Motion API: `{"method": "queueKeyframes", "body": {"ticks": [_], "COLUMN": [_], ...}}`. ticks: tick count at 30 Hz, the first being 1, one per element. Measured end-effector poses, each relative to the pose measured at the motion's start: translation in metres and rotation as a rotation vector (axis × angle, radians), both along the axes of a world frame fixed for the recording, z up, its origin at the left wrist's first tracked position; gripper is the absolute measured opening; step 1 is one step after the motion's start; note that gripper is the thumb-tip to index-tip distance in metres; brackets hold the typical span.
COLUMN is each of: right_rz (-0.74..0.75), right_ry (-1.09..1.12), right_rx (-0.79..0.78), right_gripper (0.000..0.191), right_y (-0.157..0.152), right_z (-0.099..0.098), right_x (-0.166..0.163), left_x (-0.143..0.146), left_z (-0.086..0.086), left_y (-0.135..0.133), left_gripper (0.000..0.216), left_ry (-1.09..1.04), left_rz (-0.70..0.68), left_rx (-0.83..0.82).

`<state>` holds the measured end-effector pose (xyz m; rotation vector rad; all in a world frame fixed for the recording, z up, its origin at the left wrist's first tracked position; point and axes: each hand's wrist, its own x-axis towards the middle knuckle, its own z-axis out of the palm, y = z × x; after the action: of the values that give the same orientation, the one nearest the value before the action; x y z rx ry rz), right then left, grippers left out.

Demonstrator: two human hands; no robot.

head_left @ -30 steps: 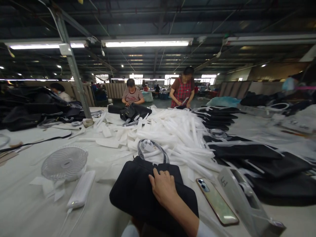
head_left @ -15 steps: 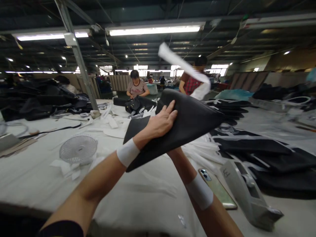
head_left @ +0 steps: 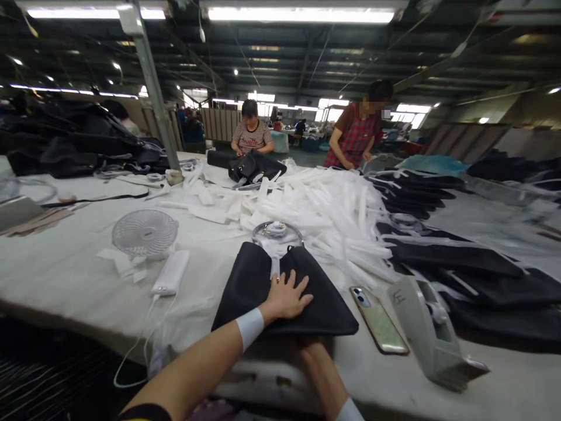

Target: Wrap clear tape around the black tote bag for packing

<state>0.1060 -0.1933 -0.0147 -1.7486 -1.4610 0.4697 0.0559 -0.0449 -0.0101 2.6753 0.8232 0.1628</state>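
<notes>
A black handbag (head_left: 249, 292) is low over the front of the table, its top edge pointing away from me. Its round wrapped handle (head_left: 302, 237) lies beyond that edge, and a pale strap piece (head_left: 275, 266) runs down the middle. My left hand (head_left: 287, 297) rests on the bag's upper face, fingers spread and flat. My right hand (head_left: 309, 346) reaches under the near edge of the bag; its fingers are hidden beneath it. Both wrists wear white bands.
White strips (head_left: 333, 204) are heaped behind the bag. Right of it are a phone (head_left: 379, 321), a tape dispenser (head_left: 433, 333) and stacked black pieces (head_left: 456, 257). At left are a round fan (head_left: 145, 233) and a white power bank (head_left: 172, 273). Two people work across the table.
The bag has come down from a raised, tilted position towards the table. A white strip that was in the air is no longer there. My view has tipped downward.
</notes>
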Motion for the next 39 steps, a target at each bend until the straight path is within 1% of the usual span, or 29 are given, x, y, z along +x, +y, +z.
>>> {"method": "queueKeyframes", "body": {"ticks": [4,6,7,9,10,11,12,13,15,16,17,18,20,22,24,25,27,29,31,32,33,35,37,39], "right_rz": [-0.007,-0.020,-0.009,0.065,0.109,0.123,0.084,-0.010,-0.318,-0.458,-0.546,-0.575,-0.556,-0.517,-0.494,-0.459,-0.395,-0.410,-0.408,-0.355,-0.269,-0.095,-0.037,-0.047], "right_ry": [0.242,0.418,0.545,0.763,0.810,0.789,0.689,0.545,0.214,0.063,-0.046,-0.111,-0.154,-0.170,-0.186,-0.170,-0.086,-0.049,-0.139,-0.193,-0.227,-0.226,-0.239,-0.306], "right_rx": [-0.093,-0.164,-0.246,-0.501,-0.632,-0.714,-0.719,-0.654,-0.418,-0.326,-0.279,-0.264,-0.294,-0.343,-0.352,-0.345,-0.321,-0.244,-0.129,-0.089,-0.076,-0.122,-0.177,-0.223], "right_gripper": [0.038,0.047,0.052,0.060,0.062,0.062,0.062,0.062,0.059,0.059,0.062,0.067,0.075,0.075,0.070,0.067,0.059,0.055,0.050,0.048,0.046,0.042,0.038,0.035], "right_y": [-0.004,-0.008,-0.013,-0.029,-0.038,-0.046,-0.052,-0.055,-0.049,-0.041,-0.032,-0.021,-0.002,0.007,0.001,-0.006,-0.023,-0.034,-0.033,-0.029,-0.023,-0.010,-0.002,-0.004], "right_z": [-0.018,-0.028,-0.030,-0.029,-0.023,-0.016,-0.006,0.003,0.017,0.020,0.020,0.018,0.009,0.001,-0.003,-0.003,-0.004,-0.006,-0.008,-0.010,-0.011,-0.012,-0.009,-0.003], "right_x": [-0.010,-0.020,-0.023,-0.023,-0.018,-0.009,0.003,0.018,0.051,0.066,0.079,0.088,0.094,0.088,0.077,0.073,0.070,0.076,0.089,0.096,0.102,0.109,0.109,0.104], "left_x": [-0.005,-0.011,-0.014,-0.018,-0.019,-0.020,-0.020,-0.020,-0.019,-0.019,-0.018,-0.017,-0.016,-0.019,-0.027,-0.032,-0.043,-0.050,-0.053,-0.052,-0.051,-0.049,-0.047,-0.047], "left_z": [-0.010,-0.016,-0.019,-0.026,-0.029,-0.032,-0.033,-0.035,-0.036,-0.036,-0.037,-0.037,-0.037,-0.036,-0.035,-0.035,-0.034,-0.033,-0.032,-0.031,-0.031,-0.029,-0.029,-0.030], "left_y": [-0.004,-0.008,-0.011,-0.017,-0.020,-0.022,-0.024,-0.025,-0.027,-0.027,-0.027,-0.027,-0.026,-0.023,-0.020,-0.019,-0.017,-0.018,-0.020,-0.021,-0.022,-0.023,-0.024,-0.024], "left_gripper": [0.066,0.064,0.063,0.062,0.061,0.061,0.061,0.061,0.061,0.061,0.062,0.062,0.062,0.061,0.060,0.060,0.060,0.060,0.059,0.059,0.059,0.058,0.059,0.059], "left_ry": [-0.062,-0.102,-0.125,-0.164,-0.179,-0.190,-0.199,-0.207,-0.221,-0.229,-0.235,-0.239,-0.240,-0.228,-0.206,-0.196,-0.184,-0.181,-0.175,-0.169,-0.164,-0.159,-0.165,-0.180], "left_rz": [-0.064,-0.094,-0.103,-0.112,-0.113,-0.110,-0.105,-0.100,-0.091,-0.087,-0.085,-0.086,-0.086,-0.089,-0.114,-0.140,-0.192,-0.207,-0.186,-0.175,-0.167,-0.158,-0.155,-0.152], "left_rx": [0.075,0.143,0.181,0.250,0.276,0.296,0.311,0.322,0.339,0.348,0.357,0.366,0.380,0.384,0.376,0.372,0.370,0.369,0.357,0.349,0.343,0.336,0.333,0.334]}}
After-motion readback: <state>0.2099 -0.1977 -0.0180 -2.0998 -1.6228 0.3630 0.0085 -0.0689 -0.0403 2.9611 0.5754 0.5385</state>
